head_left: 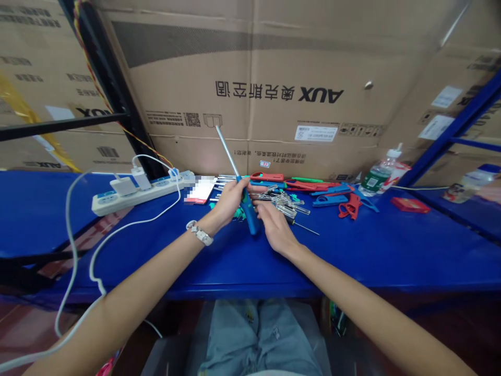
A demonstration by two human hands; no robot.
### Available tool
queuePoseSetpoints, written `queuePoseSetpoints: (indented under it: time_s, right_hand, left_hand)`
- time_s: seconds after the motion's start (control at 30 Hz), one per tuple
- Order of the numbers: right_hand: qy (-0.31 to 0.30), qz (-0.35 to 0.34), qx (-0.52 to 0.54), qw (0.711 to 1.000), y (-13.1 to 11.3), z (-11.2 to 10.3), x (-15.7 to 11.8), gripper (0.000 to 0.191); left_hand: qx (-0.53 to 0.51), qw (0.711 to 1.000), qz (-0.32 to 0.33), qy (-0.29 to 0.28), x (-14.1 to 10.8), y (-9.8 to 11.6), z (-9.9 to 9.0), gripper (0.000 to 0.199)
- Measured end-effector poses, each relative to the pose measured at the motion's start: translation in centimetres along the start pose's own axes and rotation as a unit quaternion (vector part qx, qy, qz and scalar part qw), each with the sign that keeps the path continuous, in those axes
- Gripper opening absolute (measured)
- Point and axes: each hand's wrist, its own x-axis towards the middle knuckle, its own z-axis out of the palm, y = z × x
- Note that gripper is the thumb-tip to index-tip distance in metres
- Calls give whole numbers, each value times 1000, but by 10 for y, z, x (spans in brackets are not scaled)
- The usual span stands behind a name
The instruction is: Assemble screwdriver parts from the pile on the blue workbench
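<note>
Screwdriver (249,213) in left hand (230,201), tool pile (287,203) behind

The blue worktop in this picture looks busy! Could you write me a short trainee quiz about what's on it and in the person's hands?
1. Which hand grips the long blue-handled screwdriver?
A) The left hand
B) The right hand
C) Neither

2. True or false: white plugs sit in the power strip.

3. Fill in the blank: the white-topped bottle near the picture's right side has a ____ label.

Key: 1. A; 2. True; 3. green
</note>
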Motion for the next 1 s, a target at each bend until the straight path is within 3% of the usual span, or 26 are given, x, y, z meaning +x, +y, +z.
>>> queuePoseSetpoints:
  time_s: [0.13, 0.23, 0.4, 0.6, 0.8, 1.0]
  right_hand:
    - [28, -9, -26, 999, 15, -12, 7, 27]
    - [16, -36, -75, 996, 21, -15, 16, 20]
    - [-42, -84, -208, 974, 17, -14, 28, 16]
    - [-88, -50, -304, 947, 7, 5, 55, 9]
    - [-77, -30, -328, 941, 2, 22, 72, 20]
    - [-39, -9, -200, 979, 11, -9, 69, 9]
  left_hand:
    - [55, 995, 5, -83, 2, 12, -30, 39]
    - [215, 965, 33, -147, -2, 16, -48, 37]
    - [463, 870, 122, -119, -3, 4, -65, 25]
    - [582, 797, 124, -102, -9, -13, -77, 23]
    - [590, 790, 121, -112, -16, -14, -79, 22]
    - [580, 798, 123, -109, -18, -13, -76, 22]
